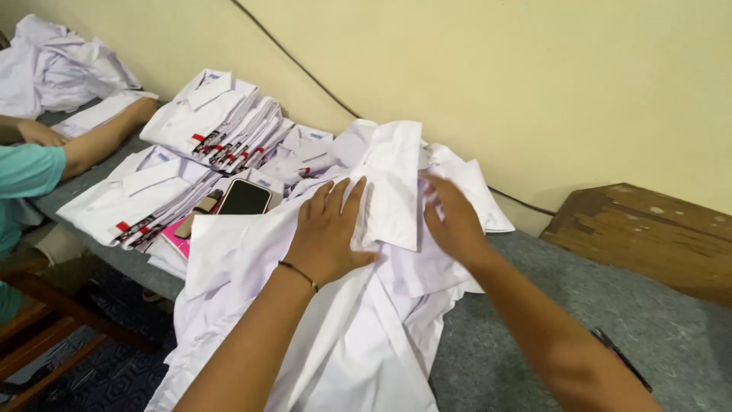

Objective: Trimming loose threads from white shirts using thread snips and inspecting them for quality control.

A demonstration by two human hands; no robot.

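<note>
- Head view: a grey, felt-like worktop (579, 305) runs along a pale yellow wall (534, 76), with a thin dark cable (290, 57) slanting down the wall.
- At three o'clock a worn brown wooden board (648, 233) lies on the worktop by the wall.
- At ten o'clock sit two stacks of folded white shirts with red tags: the farther stack (217, 114) near the wall, the nearer stack (141, 194) toward the worktop's edge.
- A dark phone (244, 197) lies face up between the nearer stack and the loose shirt, with a pink item (177, 240) just below it.
- At nine o'clock another person's forearm (103, 137), in a teal sleeve, rests on the worktop, and crumpled white cloth (53, 65) is heaped at eleven o'clock.
- The loose white shirt (358, 336) lies spread in the middle, hanging over the worktop's near edge at six o'clock.
- The left hand (328, 233), with a thin dark band at the wrist, lies flat on the shirt, fingers (335, 194) spread and pressing beside a folded flap.
- The right hand (454, 221) lies at three o'clock of that flap, fingers (436, 191) curled onto the cloth; whether they pinch it I cannot tell.
</note>
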